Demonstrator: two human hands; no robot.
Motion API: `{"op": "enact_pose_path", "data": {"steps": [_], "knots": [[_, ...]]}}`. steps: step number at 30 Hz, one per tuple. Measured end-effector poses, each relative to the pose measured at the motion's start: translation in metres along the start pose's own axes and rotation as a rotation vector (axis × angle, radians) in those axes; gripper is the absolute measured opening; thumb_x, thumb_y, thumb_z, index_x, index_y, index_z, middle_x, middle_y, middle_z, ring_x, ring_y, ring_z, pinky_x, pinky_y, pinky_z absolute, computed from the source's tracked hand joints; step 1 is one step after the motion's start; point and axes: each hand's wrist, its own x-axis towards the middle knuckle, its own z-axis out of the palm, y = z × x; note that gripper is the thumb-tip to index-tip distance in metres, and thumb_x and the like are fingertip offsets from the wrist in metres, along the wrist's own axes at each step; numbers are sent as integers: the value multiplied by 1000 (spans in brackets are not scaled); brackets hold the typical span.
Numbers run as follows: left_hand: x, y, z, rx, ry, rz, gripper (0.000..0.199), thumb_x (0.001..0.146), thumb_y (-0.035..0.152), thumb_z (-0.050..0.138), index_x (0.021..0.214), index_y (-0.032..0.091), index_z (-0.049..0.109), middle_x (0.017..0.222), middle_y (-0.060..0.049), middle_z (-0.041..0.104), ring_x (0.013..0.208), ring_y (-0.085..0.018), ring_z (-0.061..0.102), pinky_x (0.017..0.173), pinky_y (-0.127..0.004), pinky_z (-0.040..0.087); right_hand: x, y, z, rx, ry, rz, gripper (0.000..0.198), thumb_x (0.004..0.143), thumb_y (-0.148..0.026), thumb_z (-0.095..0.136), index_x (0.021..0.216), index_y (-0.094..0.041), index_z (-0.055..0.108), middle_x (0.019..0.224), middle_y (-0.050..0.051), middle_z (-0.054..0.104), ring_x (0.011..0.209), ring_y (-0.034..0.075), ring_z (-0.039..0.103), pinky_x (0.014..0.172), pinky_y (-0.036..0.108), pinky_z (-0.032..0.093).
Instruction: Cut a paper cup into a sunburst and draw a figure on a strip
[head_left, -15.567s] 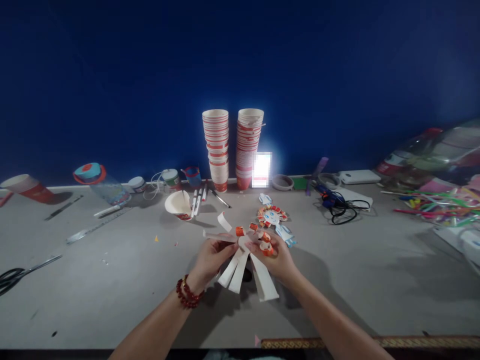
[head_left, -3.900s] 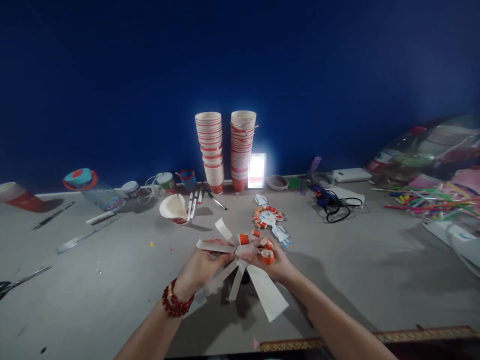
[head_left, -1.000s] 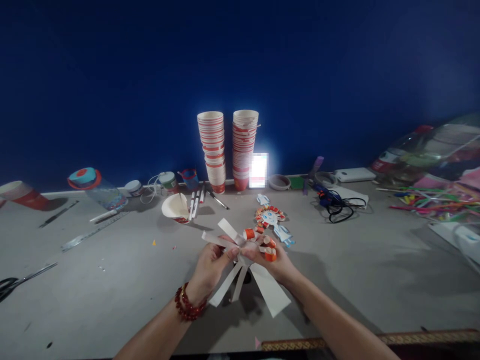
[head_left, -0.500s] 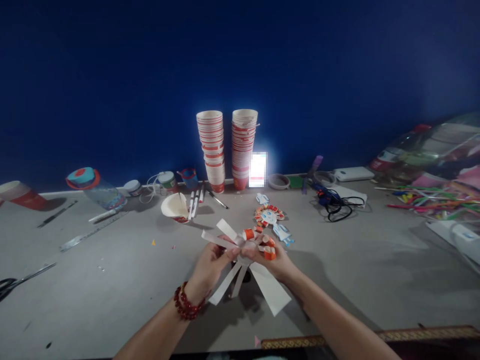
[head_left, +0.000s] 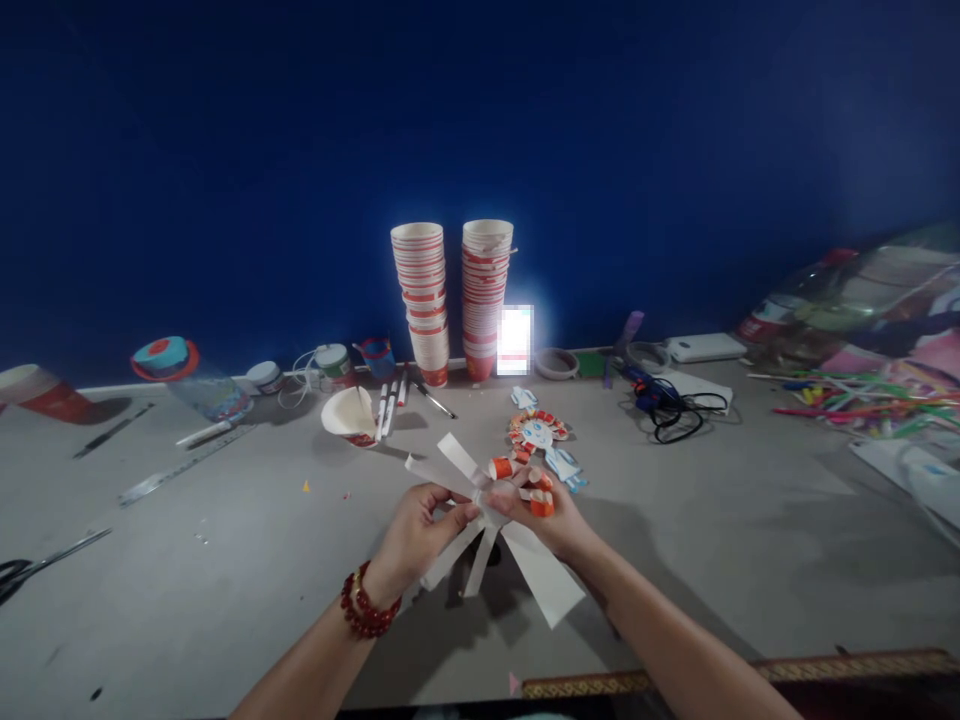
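At six o'clock from the two paper-cup stacks (head_left: 420, 300), we hold a strip-cut paper cup (head_left: 492, 516); our left hand (head_left: 421, 530) pinches its nine-o'clock edge, our right hand (head_left: 549, 522) grips its three-o'clock side beside orange curled strips (head_left: 542, 504).

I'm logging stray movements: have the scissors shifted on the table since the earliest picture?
No. Judged against the ruler, the scissors keep their place; both appear slightly lower and further left together, suggesting camera movement.
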Motion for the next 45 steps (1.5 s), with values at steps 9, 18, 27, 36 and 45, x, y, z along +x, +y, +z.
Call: {"op": "enact_pose_path", "data": {"steps": [9,18,27,36,45], "knots": [[6,1,-5,-267,-91,-20,36,81,39,72,108,16,67,102,-10,71,93,-25,66,83,-35,51,0,1,-2,45,-10,24,53,61,-58,83,65,-22,44,70,-1,56,64,14,51,60,27,46],[5,25,-24,721,261,595,15,84,34,69,93,21,69,103,-7,68,109,-27,58,110,-50,31,-1,19,0,-72,46,-83,46,63,-59,80,75,-20,57,75,3,66,72,19,64,66,30,54],[-2,30,0,991,352,732,14,88,22,64,94,31,74,114,0,72,128,-30,48,117,-61,7,-6,23,3,-164,17,-224,29,75,-49,74,80,-22,64,71,2,67,67,19,65,62,29,56],[-5,23,2,839,273,643,16,91,21,59,96,28,72,98,-1,74,116,-26,56,117,-59,12,-9,27,1,-192,0,-294,23,78,-43,72,82,-22,65,68,1,66,64,17,63,61,27,55],[-3,11,-2,551,183,473,14,90,29,60,91,26,73,99,-4,73,111,-26,59,116,-56,20,-9,17,-1,-195,-13,-215,34,67,-51,79,73,-23,62,63,0,60,64,19,59,62,30,52]]}}
